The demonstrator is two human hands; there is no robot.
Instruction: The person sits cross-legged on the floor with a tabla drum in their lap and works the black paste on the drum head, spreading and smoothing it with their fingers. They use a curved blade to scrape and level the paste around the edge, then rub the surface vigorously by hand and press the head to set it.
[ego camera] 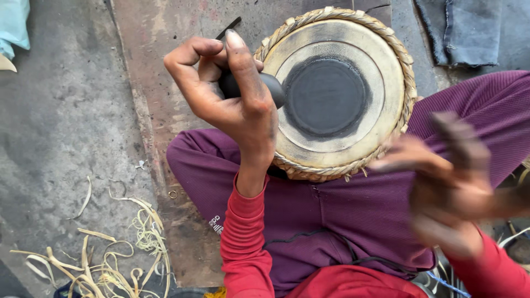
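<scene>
A round drum (pixel 393 83) rests on my lap, its pale skin head ringed by a braided leather rim and marked with a black circular patch (pixel 326 98) in the middle. My left hand (pixel 226 91) grips a smooth dark polishing stone (pixel 273 87) at the left edge of the drum head, beside the black patch. My right hand (pixel 447 185) hovers over my right thigh, blurred by motion, with fingers spread and stained dark. Nothing can be made out in it. I wear purple trousers and red sleeves.
A worn reddish board (pixel 152 66) lies under me on a grey concrete floor. Pale leather strips and shavings (pixel 110 254) are scattered at the lower left. A folded grey cloth (pixel 466 30) lies at the top right. A thin dark stick (pixel 229 26) rests near the drum.
</scene>
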